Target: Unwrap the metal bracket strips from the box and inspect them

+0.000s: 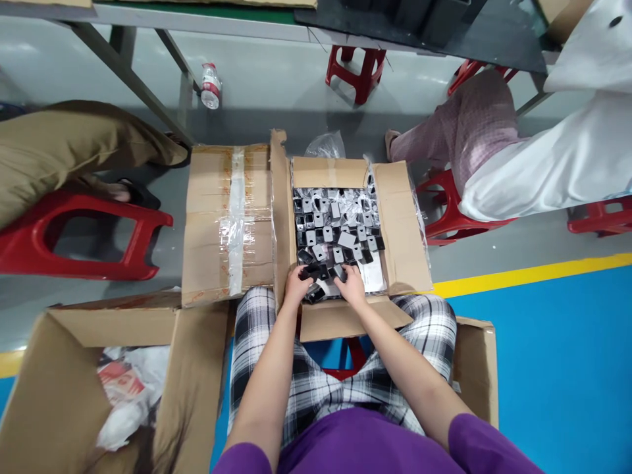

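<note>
An open cardboard box [399, 230] stands between my knees, its flaps folded outward. Inside lie many small black and grey rectangular housings [347, 239], some in clear plastic, over a white sheet [374, 275]. My left hand [297, 287] reaches into the near left corner, its fingers closed on a black housing [311, 270]. At the near side, to the right, my right hand [351, 286] pinches another dark housing [338, 272] between thumb and fingers. A further black piece [315, 293] rests between the two hands.
A taped closed carton [207, 224] stands left of the box. An open carton [197, 395] with plastic and paper waste is at lower left, another carton [486, 368] by my right leg. People sit on red stools [148, 227] on both sides. A workbench [222, 23] runs across the top.
</note>
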`<state>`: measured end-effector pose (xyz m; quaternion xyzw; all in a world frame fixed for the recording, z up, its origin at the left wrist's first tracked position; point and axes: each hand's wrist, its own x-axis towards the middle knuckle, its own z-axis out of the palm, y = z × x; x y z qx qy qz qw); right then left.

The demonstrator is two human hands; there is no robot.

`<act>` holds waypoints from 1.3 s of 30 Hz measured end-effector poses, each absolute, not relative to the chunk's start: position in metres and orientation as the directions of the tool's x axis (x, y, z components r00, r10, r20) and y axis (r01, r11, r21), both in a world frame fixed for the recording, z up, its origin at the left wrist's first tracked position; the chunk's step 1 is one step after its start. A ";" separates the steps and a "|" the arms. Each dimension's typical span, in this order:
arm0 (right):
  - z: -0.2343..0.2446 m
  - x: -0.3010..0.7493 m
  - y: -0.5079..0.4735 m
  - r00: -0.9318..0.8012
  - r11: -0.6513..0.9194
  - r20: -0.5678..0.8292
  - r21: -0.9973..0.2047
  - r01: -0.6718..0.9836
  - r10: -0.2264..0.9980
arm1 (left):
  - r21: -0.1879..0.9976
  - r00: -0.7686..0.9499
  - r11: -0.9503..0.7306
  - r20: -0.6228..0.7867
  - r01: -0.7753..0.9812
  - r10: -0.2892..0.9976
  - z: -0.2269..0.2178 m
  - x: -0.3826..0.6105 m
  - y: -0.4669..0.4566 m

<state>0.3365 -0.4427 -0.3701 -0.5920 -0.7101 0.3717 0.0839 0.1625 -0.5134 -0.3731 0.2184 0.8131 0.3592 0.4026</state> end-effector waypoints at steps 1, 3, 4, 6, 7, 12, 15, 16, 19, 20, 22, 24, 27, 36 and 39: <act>-0.368 0.336 -0.442 -0.283 0.035 -0.310 -0.617 0.786 0.907 | 0.745 -0.596 0.659 -0.484 0.103 0.641 -0.373 0.164 -0.515; -0.367 0.333 -0.441 -0.287 0.047 -0.301 -0.611 0.790 0.910 | 0.707 -0.628 0.685 -0.456 0.175 0.631 -0.372 0.169 -0.518; -0.367 0.332 -0.440 -0.290 0.046 -0.304 -0.615 0.787 0.908 | 0.687 -0.637 0.696 -0.445 0.209 0.630 -0.372 0.172 -0.520; -0.368 0.329 -0.441 -0.294 0.035 -0.319 -0.622 0.783 0.901 | 0.654 -0.640 0.707 -0.426 0.270 0.639 -0.372 0.179 -0.521; -0.370 0.328 -0.441 -0.297 0.033 -0.326 -0.622 0.782 0.898 | 0.641 -0.637 0.707 -0.419 0.297 0.647 -0.372 0.182 -0.521; -0.375 0.325 -0.443 -0.319 0.056 -0.322 -0.621 0.782 0.891 | 0.605 -0.618 0.696 -0.390 0.386 0.682 -0.377 0.192 -0.511; -0.374 0.332 -0.442 -0.314 0.064 -0.306 -0.616 0.785 0.899 | 0.595 -0.610 0.689 -0.381 0.413 0.695 -0.381 0.193 -0.507; -0.373 0.336 -0.442 -0.302 0.059 -0.303 -0.610 0.790 0.904 | 0.590 -0.605 0.687 -0.381 0.423 0.699 -0.381 0.193 -0.507; -0.369 0.349 -0.439 -0.257 0.032 -0.307 -0.584 0.811 0.916 | 0.565 -0.581 0.678 -0.380 0.470 0.720 -0.377 0.192 -0.507; -0.368 0.352 -0.439 -0.249 0.028 -0.311 -0.574 0.819 0.917 | 0.553 -0.567 0.670 -0.378 0.495 0.732 -0.375 0.192 -0.507; -0.365 0.355 -0.437 -0.245 0.032 -0.312 -0.557 0.830 0.918 | 0.527 -0.529 0.643 -0.373 0.555 0.762 -0.369 0.193 -0.507; -0.362 0.353 -0.436 -0.242 0.044 -0.311 -0.531 0.846 0.919 | 0.506 -0.480 0.604 -0.367 0.616 0.797 -0.364 0.195 -0.505; -0.357 0.346 -0.434 -0.240 0.052 -0.353 -0.467 0.883 0.904 | 0.478 -0.413 0.552 -0.371 0.683 0.832 -0.361 0.199 -0.502; -0.358 0.342 -0.443 -0.214 -0.016 -0.457 -0.448 0.894 0.863 | 0.440 -0.323 0.498 -0.414 0.747 0.851 -0.361 0.202 -0.498; -0.357 0.338 -0.443 -0.188 -0.029 -0.446 -0.435 0.900 0.875 | 0.457 -0.305 0.476 -0.400 0.751 0.864 -0.362 0.201 -0.499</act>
